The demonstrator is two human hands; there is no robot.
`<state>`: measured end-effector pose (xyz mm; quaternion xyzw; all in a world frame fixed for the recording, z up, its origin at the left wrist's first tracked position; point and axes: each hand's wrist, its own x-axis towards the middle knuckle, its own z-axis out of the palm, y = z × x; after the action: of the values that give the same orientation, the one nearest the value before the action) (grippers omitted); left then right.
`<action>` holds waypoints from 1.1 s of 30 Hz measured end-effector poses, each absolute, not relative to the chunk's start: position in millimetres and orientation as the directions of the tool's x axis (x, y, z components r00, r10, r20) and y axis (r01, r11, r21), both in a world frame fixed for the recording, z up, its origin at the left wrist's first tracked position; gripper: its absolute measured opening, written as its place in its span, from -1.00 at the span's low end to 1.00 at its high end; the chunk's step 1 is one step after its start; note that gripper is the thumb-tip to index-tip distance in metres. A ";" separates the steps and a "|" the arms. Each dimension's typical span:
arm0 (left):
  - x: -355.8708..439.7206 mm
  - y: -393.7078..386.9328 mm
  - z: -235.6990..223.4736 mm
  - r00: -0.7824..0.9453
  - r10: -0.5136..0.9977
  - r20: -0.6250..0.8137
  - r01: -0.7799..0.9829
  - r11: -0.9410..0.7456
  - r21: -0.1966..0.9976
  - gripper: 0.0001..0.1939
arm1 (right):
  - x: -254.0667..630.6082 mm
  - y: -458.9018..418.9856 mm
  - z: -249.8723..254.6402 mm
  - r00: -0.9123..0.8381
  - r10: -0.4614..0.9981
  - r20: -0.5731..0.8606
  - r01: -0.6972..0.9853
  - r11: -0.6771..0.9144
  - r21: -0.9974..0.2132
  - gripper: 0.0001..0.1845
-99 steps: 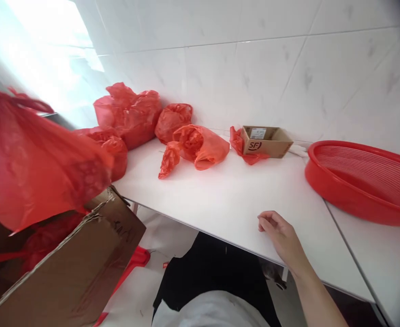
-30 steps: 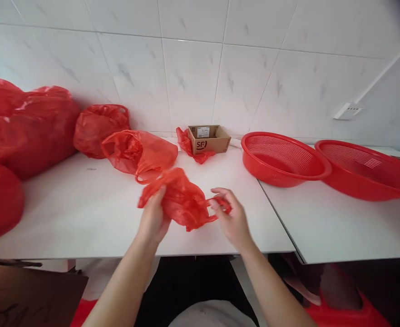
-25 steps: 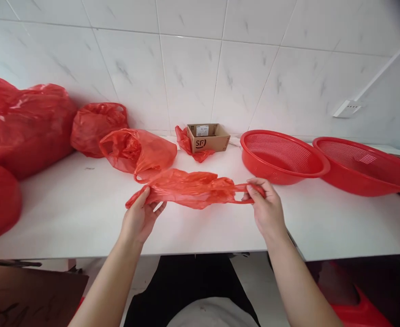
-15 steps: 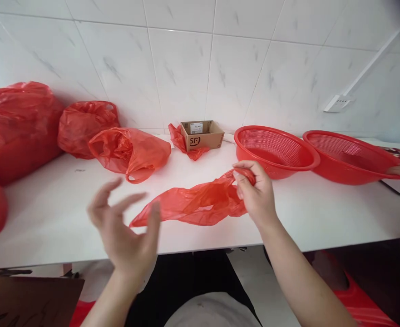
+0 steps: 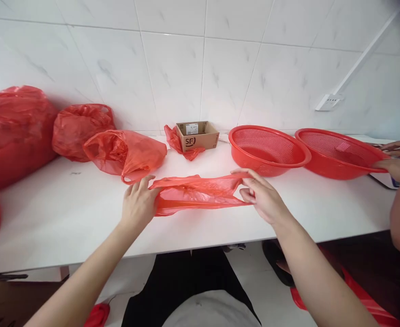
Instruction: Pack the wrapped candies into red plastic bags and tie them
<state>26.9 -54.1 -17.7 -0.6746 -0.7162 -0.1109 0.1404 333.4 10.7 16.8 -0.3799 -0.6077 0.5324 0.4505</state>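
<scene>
A thin red plastic bag (image 5: 200, 195) is stretched sideways above the white table, its mouth spread apart. My left hand (image 5: 140, 202) grips the bag's left end, fingers bent over the edge. At the other end, my right hand (image 5: 263, 195) is closed on the plastic, with a finger hooked inside the opening. Just behind my left hand lies another crumpled red plastic bag (image 5: 145, 152), its handle loop toward me. Beyond the stretched bag is a small cardboard box (image 5: 201, 141) resting on a piece of red plastic (image 5: 174, 138).
Two red plastic colanders (image 5: 271, 165) stand on the right; another person's hands (image 5: 397, 168) touch the farther right one (image 5: 343, 168). Filled red bags (image 5: 12, 136) crowd the left side. The white table's (image 5: 94, 227) front edge runs near my body, with a tiled wall behind.
My left hand has gone from spread and empty to gripping the bag's left end. The bag has opened out wide between both hands. A second hand of the other person has appeared at right.
</scene>
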 end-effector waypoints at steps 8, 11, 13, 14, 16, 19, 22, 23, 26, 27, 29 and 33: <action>45.6 -51.6 -1.5 -0.119 0.989 0.091 0.976 0.099 0.196 -0.36 | 311.4 -15.3 37.5 -0.142 0.723 0.676 0.299 0.682 -0.667 -0.65; 60.9 -53.0 -1.3 -0.049 0.995 0.087 0.950 0.019 0.313 -0.34 | 277.0 -34.5 30.7 -0.511 0.551 0.659 0.235 0.828 -0.510 -0.71; 67.1 -58.0 -1.8 0.044 0.997 0.066 0.909 -0.068 0.411 -0.28 | 264.1 -24.8 18.8 -0.678 0.581 0.450 0.322 0.786 -0.528 -0.69; 67.6 -61.1 -2.6 0.095 0.994 0.048 0.889 -0.107 0.446 -0.24 | 263.4 -13.7 12.7 -0.691 0.636 0.344 0.412 0.737 -0.535 -0.71; 62.5 -66.9 -5.2 0.155 0.988 0.006 0.877 -0.141 0.459 -0.17 | 274.0 14.0 3.4 -0.655 0.737 0.168 0.566 0.625 -0.538 -0.81; 45.9 -70.1 -10.1 0.116 0.991 -0.065 0.924 -0.084 0.373 -0.22 | 306.0 47.2 1.0 -0.674 0.739 -0.004 0.614 0.557 -0.559 -0.94; 36.2 -65.5 -11.6 0.048 0.995 -0.087 0.936 -0.014 0.353 -0.28 | 329.5 53.4 8.9 -0.692 0.662 -0.289 0.682 0.468 -0.562 -0.60; 36.3 -63.3 -11.0 0.020 0.997 -0.077 0.915 0.012 0.402 -0.28 | 332.4 50.8 12.5 -0.661 0.653 -0.371 0.728 0.434 -0.531 -0.45; 43.5 -60.1 -9.4 -0.040 0.996 -0.077 0.719 0.082 0.690 -0.25 | 330.5 40.3 21.7 -0.620 0.668 -0.411 0.772 0.427 -0.471 -0.17; 47.0 -60.6 -10.1 -0.028 0.995 -0.098 0.603 0.095 0.792 -0.24 | 328.2 37.5 23.0 -0.644 0.657 -0.393 0.754 0.456 -0.473 -0.14; 53.9 -63.8 -14.7 0.016 0.990 -0.139 0.349 0.125 0.929 -0.27 | 323.6 33.6 21.5 -0.655 0.642 -0.399 0.752 0.503 -0.425 -0.09; 66.0 -73.3 -29.5 0.036 0.985 -0.171 0.044 0.169 0.985 -0.27 | 318.6 21.8 14.4 -0.459 0.714 -0.529 0.882 0.439 -0.173 0.15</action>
<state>66.0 -73.3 -29.5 -0.4755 -0.5411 -0.4352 -0.5401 318.6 21.8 14.4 -0.4829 -0.8260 0.2175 -0.1928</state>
